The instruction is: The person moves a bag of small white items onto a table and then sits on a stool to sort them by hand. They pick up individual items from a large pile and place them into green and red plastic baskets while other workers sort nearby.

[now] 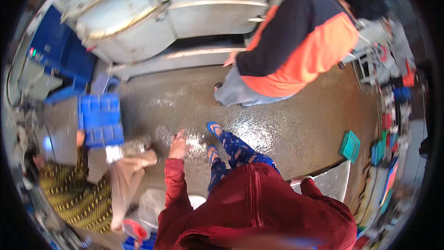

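Observation:
I stand on a wet, shiny floor in a red jacket, blue patterned trousers and blue sandals. My left hand reaches out over the floor with fingers apart and holds nothing. Of my right hand only a sliver shows past the red cuff, next to a shiny metal sheet. Its fingers are hidden, and I cannot tell whether it touches the sheet.
A person in a yellow patterned top crouches at lower left, a hand on a blue crate. Another person in a black and orange top bends over ahead. Grey metal machines line the back. A teal box and cluttered shelves stand right.

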A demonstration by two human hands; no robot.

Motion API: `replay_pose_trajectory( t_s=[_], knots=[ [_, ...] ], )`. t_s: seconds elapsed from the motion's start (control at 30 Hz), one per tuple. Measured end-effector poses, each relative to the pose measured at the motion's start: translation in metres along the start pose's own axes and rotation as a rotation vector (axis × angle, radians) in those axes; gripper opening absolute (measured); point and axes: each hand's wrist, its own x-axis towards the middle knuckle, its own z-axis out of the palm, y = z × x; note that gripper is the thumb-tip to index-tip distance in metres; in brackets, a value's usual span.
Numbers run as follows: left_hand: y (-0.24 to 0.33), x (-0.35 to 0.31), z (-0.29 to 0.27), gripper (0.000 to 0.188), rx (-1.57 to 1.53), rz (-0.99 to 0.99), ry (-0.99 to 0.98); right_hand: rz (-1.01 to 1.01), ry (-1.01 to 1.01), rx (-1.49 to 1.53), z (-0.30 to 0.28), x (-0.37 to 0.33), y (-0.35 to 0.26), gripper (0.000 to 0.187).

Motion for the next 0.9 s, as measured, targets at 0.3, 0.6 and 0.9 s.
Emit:
replay_pose_trajectory(
  t_s=[0.3, 0.6, 0.9],
  knots=[
    [0.261, 0.093, 0.063, 0.086, 0.208, 0.391, -0.551, 0.458, 0.553, 0.557, 0.015, -0.036, 0.087, 0.051],
    [0.541, 0.114, 0.198, 0.048, 0.094, 0.776, -0.61, 0.574, 0.825, 0.959, -0.058, -0.032, 0.214, 0.044],
    [0.563, 0.121, 0.236, 0.052, 0.258, 0.44, -0.627, 0.732, 0.763, 1.143, 0.036, -0.047, 0.371, 0.045]
  ],
)
